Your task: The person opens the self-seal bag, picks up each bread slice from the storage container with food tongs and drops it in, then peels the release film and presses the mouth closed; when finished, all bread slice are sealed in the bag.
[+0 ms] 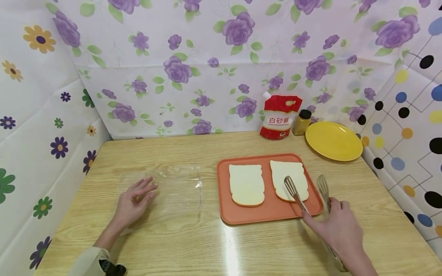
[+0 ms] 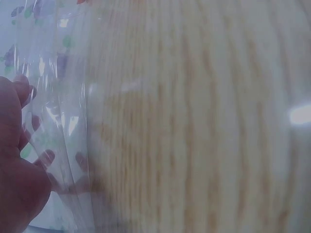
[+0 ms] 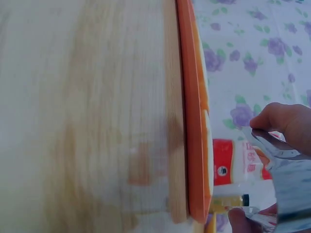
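My right hand [image 1: 340,230] grips a pair of metal tongs [image 1: 292,189] with slotted ends. The tongs are spread, one end over the right bread slice [image 1: 289,172] and the other beyond the tray's right edge; whether the near end touches the bread I cannot tell. A second bread slice [image 1: 246,184] lies to its left on the orange tray [image 1: 276,215]. My left hand [image 1: 134,201] is over the left part of a clear plastic wrapper or cover [image 1: 179,188], its fingers loosely bent. Fingers show close against the clear plastic [image 2: 58,121] in the left wrist view.
Behind the tray stand a red and white sugar pouch [image 1: 279,117] and a small yellow jar [image 1: 302,123] with a black lid. A yellow plate [image 1: 333,141] leans at the back right. Patterned cloth walls [image 1: 207,88] border the wooden table [image 1: 172,245].
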Motion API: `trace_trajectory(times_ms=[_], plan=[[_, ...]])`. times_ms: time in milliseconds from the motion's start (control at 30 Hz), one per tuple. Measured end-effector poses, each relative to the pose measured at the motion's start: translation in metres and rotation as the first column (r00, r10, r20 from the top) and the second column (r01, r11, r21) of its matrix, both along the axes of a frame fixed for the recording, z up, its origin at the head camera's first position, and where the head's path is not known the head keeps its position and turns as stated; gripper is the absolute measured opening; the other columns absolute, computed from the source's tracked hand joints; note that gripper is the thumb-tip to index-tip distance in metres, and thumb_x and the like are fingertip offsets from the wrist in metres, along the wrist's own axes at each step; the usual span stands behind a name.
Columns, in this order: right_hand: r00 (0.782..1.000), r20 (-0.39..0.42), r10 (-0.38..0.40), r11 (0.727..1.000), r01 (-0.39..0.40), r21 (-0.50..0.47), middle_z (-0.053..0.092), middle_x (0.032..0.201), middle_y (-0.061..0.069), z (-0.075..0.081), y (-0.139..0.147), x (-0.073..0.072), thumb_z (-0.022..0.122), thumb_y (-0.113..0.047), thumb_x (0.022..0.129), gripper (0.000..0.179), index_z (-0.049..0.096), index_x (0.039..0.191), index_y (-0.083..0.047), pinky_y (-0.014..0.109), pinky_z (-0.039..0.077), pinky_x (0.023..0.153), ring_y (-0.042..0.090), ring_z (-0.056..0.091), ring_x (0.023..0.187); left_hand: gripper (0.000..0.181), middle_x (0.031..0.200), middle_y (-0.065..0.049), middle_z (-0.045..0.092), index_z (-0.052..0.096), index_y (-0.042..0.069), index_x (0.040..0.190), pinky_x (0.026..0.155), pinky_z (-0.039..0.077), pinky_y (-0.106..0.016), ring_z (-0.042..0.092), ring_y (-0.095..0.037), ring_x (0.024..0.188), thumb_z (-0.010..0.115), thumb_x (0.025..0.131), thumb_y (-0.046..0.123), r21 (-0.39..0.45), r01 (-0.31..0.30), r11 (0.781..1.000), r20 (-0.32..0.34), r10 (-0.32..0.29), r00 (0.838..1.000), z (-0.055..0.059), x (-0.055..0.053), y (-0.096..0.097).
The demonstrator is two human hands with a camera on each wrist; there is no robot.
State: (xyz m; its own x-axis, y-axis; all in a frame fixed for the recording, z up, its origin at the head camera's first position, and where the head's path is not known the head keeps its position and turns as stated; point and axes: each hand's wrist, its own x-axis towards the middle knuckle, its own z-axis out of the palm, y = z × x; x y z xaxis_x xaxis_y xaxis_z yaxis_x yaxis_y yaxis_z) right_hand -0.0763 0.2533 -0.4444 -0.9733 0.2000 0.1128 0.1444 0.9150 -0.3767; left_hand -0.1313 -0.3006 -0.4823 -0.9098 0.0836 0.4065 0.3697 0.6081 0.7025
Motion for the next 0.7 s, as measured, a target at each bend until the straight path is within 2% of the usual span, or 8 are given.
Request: trace_trajectory(times_ms=[67, 167, 233, 300, 500, 700], plan=[[0.999, 0.032, 0.004, 1.000, -0.004, 0.003, 0.051, 0.106, 0.036, 0.001, -0.006, 0.003, 0.074, -0.070, 0.073, 0.105, 0.050, 0.124, 0.019, 0.048, 0.046, 0.040, 0.047, 0.060, 0.078, 0.023, 0.133, -0.023, 0.060, 0.075, -0.003, 0.107, 0.104, 0.032, -0.018, 0.044, -0.052, 0.129, 0.073, 0.085, -0.009, -0.006, -0.004, 1.000, 0.003, 0.004, 1.000, 0.000, 0.000, 0.000], [0.996, 0.085, 0.003, 1.000, -0.003, 0.007, 0.050, 0.106, 0.037, 0.002, -0.013, 0.005, 0.071, -0.074, 0.073, 0.109, 0.050, 0.123, 0.020, 0.048, 0.046, 0.040, 0.047, 0.060, 0.076, 0.023, 0.133, -0.024, 0.060, 0.075, -0.003, 0.107, 0.109, 0.036, -0.043, 0.044, -0.053, 0.128, 0.073, 0.085, -0.009, -0.014, -0.002, 1.000, -0.003, 0.002, 1.000, -0.001, 0.000, -0.001], [0.994, 0.107, -0.002, 1.000, 0.001, 0.017, 0.050, 0.105, 0.037, 0.002, -0.017, 0.006, 0.070, -0.076, 0.073, 0.110, 0.049, 0.121, 0.021, 0.046, 0.045, 0.039, 0.045, 0.060, 0.074, 0.023, 0.132, -0.025, 0.060, 0.075, -0.003, 0.106, 0.106, 0.035, -0.060, 0.044, -0.054, 0.128, 0.073, 0.085, -0.010, -0.009, 0.004, 1.000, -0.006, -0.004, 1.000, -0.002, 0.000, -0.001], [0.993, 0.113, -0.010, 1.000, 0.007, 0.027, 0.049, 0.102, 0.036, 0.000, -0.021, 0.007, 0.070, -0.076, 0.072, 0.110, 0.050, 0.119, 0.021, 0.044, 0.044, 0.038, 0.043, 0.059, 0.070, 0.023, 0.132, -0.025, 0.060, 0.075, -0.004, 0.106, 0.100, 0.033, -0.070, 0.043, -0.055, 0.128, 0.073, 0.084, -0.010, -0.007, 0.009, 1.000, -0.010, -0.009, 1.000, -0.003, -0.001, -0.001], [0.991, 0.127, -0.027, 0.999, 0.022, 0.044, 0.044, 0.095, 0.034, -0.008, -0.031, 0.007, 0.071, -0.075, 0.071, 0.102, 0.050, 0.107, 0.018, 0.039, 0.040, 0.033, 0.034, 0.052, 0.056, 0.023, 0.132, -0.025, 0.060, 0.075, -0.003, 0.105, 0.100, 0.033, -0.070, 0.044, -0.054, 0.128, 0.073, 0.084, -0.010, -0.019, 0.015, 1.000, -0.017, -0.015, 1.000, -0.004, -0.002, -0.002], [0.997, 0.067, -0.022, 0.999, 0.019, 0.046, 0.043, 0.086, 0.030, -0.016, -0.041, 0.002, 0.075, -0.067, 0.072, 0.088, 0.051, 0.095, 0.014, 0.039, 0.039, 0.032, 0.033, 0.049, 0.052, 0.022, 0.132, -0.027, 0.058, 0.075, -0.004, 0.105, 0.099, 0.030, -0.074, 0.041, -0.057, 0.128, 0.073, 0.084, -0.009, -0.004, 0.026, 1.000, -0.005, -0.026, 1.000, -0.004, -0.002, -0.002]])
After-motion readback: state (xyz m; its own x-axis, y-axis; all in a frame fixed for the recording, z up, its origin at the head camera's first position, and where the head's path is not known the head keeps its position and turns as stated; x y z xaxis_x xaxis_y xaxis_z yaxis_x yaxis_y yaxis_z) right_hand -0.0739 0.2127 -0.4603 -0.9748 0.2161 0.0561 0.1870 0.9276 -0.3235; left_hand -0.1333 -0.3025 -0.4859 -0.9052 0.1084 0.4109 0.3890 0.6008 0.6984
